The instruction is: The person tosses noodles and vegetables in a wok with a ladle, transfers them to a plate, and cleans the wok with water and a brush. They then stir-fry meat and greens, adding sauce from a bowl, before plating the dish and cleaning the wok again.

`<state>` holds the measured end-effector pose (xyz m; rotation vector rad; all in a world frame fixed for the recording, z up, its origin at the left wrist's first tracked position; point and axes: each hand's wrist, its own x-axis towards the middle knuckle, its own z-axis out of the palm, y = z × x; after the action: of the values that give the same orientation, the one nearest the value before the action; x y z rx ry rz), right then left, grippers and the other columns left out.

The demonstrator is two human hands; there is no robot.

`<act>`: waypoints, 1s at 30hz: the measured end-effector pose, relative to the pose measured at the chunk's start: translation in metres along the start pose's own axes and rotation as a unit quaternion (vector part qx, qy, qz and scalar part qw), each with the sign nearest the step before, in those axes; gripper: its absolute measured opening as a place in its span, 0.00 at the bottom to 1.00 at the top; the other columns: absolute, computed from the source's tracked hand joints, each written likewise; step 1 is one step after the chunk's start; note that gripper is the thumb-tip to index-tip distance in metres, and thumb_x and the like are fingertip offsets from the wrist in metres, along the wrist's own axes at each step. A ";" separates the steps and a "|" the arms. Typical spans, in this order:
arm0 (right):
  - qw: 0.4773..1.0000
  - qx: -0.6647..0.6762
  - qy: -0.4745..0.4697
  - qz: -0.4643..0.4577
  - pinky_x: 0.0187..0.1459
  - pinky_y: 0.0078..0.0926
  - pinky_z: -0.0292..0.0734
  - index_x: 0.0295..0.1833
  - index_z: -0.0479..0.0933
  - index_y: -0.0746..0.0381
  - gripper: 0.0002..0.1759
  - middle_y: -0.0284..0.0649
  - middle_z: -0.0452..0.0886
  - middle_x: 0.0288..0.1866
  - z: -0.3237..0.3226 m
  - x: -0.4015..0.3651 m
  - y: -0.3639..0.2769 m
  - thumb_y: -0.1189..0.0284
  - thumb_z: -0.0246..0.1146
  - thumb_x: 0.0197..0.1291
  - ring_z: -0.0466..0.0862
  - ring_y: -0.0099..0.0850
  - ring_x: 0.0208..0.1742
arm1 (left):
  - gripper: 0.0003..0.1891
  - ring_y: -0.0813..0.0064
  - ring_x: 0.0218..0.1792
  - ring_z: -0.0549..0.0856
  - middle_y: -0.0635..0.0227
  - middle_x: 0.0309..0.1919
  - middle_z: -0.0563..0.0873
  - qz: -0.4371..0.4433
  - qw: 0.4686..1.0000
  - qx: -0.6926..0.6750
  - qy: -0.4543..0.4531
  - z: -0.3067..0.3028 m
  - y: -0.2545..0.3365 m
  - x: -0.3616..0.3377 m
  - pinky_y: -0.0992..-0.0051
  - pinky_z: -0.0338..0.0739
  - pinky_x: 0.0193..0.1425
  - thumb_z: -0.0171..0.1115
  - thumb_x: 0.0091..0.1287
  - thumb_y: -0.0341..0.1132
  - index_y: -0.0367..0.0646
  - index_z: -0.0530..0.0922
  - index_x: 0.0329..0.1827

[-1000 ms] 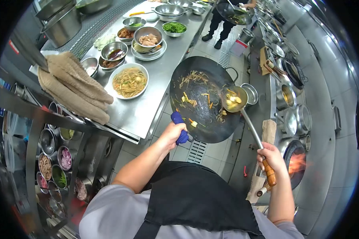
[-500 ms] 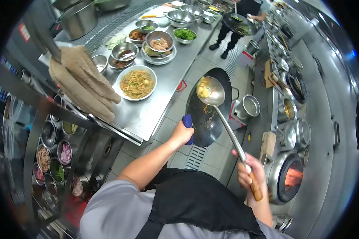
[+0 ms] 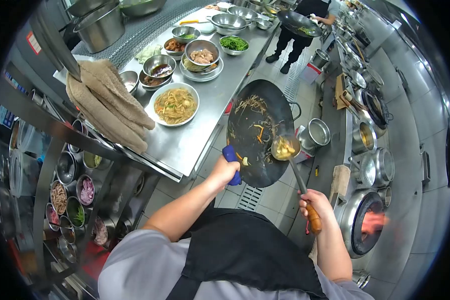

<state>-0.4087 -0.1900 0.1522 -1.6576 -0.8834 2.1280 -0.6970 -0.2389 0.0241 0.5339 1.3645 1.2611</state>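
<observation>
Clasping a ladle (image 3: 298,177) by its wooden end, the right grip (image 3: 316,204) sits behind and right of the wok (image 3: 241,132); the left grip (image 3: 225,173), closer to the counter (image 3: 192,145), clenches a blue cloth (image 3: 230,157) at the left rim. The wok hangs off the counter's right edge, long axis running straight ahead; the ladle points forward and left, bowl over the right rim.

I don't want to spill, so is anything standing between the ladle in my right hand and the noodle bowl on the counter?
Only the wok, held by your left hand: its left rim lies between the ladle and the noodle bowl. Nothing else visible does; the metal bowls stand farther up the counter.
</observation>
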 end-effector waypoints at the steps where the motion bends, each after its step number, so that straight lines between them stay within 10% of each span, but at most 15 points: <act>1: 0.999 -0.030 0.017 0.010 0.15 0.24 0.66 0.47 0.69 0.64 0.11 0.37 0.72 0.20 0.004 0.010 0.003 0.76 0.55 0.58 0.71 0.27 0.13 | 0.15 0.69 0.32 0.82 0.62 0.31 0.81 0.029 0.998 0.033 0.033 0.007 -0.002 -0.003 0.72 0.76 0.37 0.56 0.48 0.27 0.34 0.76 0.40; 8: 0.977 0.132 -0.153 -0.066 0.14 0.23 0.63 0.55 0.68 0.65 0.15 0.36 0.70 0.21 0.056 -0.002 -0.019 0.74 0.52 0.63 0.70 0.26 0.13 | 0.23 0.61 0.41 0.84 0.56 0.37 0.83 0.115 0.960 0.233 0.103 0.008 -0.015 0.012 0.67 0.77 0.48 0.59 0.49 0.31 0.34 0.73 0.51; 14: 0.855 0.340 -0.371 -0.125 0.12 0.22 0.58 0.71 0.56 0.66 0.29 0.35 0.66 0.20 0.007 0.013 0.062 0.71 0.47 0.65 0.66 0.26 0.10 | 0.11 0.75 0.28 0.80 0.69 0.27 0.79 -0.008 0.999 -0.037 0.012 -0.009 0.004 0.012 0.75 0.73 0.32 0.55 0.48 0.26 0.37 0.75 0.37; 23: 0.998 0.043 -0.045 0.030 0.14 0.21 0.58 0.46 0.70 0.63 0.09 0.34 0.70 0.20 -0.011 -0.010 -0.021 0.73 0.51 0.62 0.65 0.23 0.12 | 0.14 0.78 0.27 0.77 0.70 0.26 0.76 0.051 0.999 -0.013 0.000 0.001 0.012 0.002 0.77 0.72 0.31 0.55 0.48 0.25 0.38 0.74 0.40; 30: 0.995 -0.009 -0.068 -0.077 0.14 0.21 0.60 0.55 0.68 0.68 0.16 0.33 0.68 0.20 0.050 -0.013 -0.051 0.71 0.50 0.66 0.67 0.23 0.13 | 0.25 0.48 0.44 0.83 0.44 0.40 0.83 0.139 0.948 0.266 0.108 0.013 0.005 0.004 0.61 0.76 0.49 0.58 0.50 0.34 0.33 0.72 0.53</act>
<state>-0.4589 -0.1728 0.2018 -1.4171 -1.0359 2.1516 -0.6882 -0.2295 0.0299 1.0124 1.8822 1.1908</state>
